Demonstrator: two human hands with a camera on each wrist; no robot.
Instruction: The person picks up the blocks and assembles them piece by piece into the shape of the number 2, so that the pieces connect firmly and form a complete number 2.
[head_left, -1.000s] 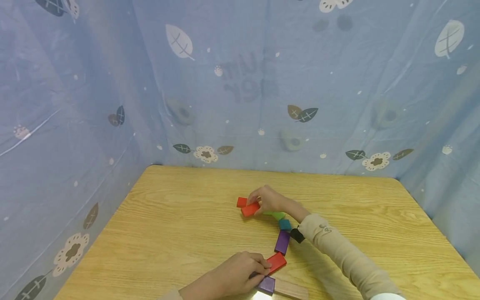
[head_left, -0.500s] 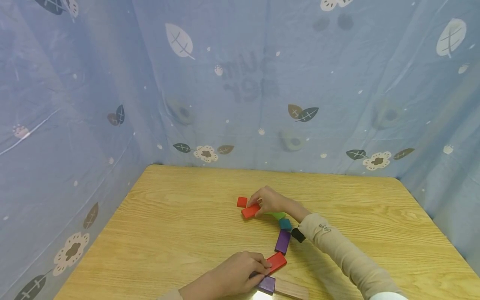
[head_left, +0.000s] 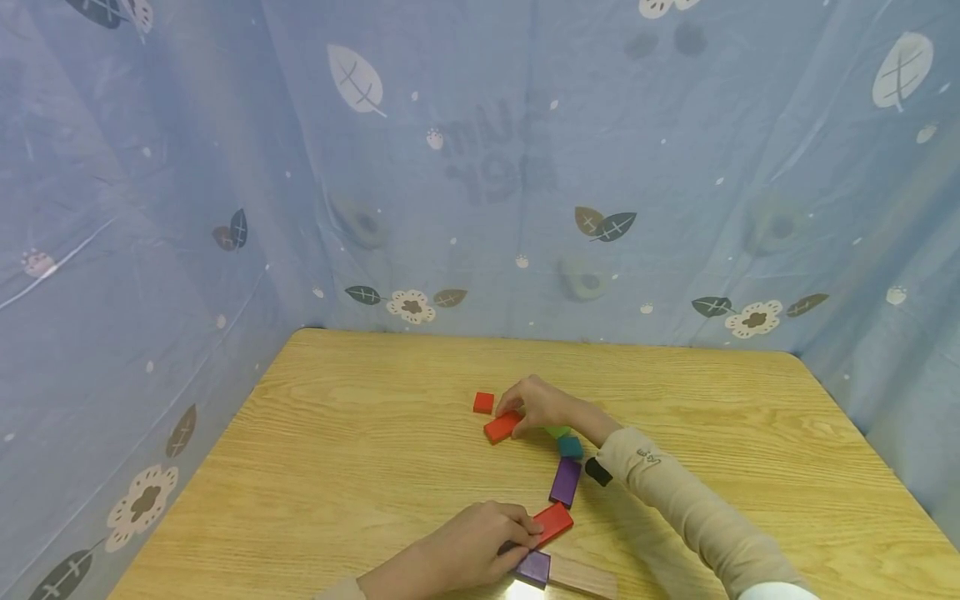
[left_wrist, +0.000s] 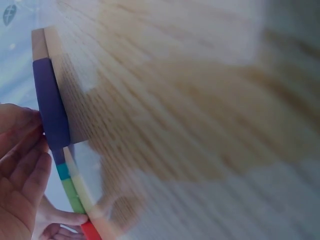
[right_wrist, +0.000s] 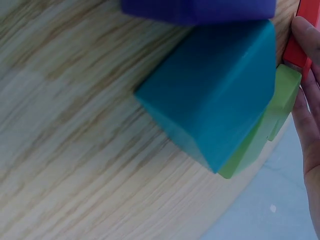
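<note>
A curving row of coloured wooden blocks lies on the table. My right hand pinches a red block at the row's far end, thumb on the near side and fingers behind. A small red block lies just beyond it. Beside the right hand are a green block and a teal block. Closer in come a purple block and another red block. My left hand holds the near purple block at its end, with fingertips also over the nearer red block.
A plain wood block adjoins the near purple block at the front. A black object sits by the right wrist. The wood-grain table is backed by a blue patterned curtain.
My right hand has drawn its red block slightly nearer, and a gap now shows between it and the small red block. The left hand has stayed in place.
</note>
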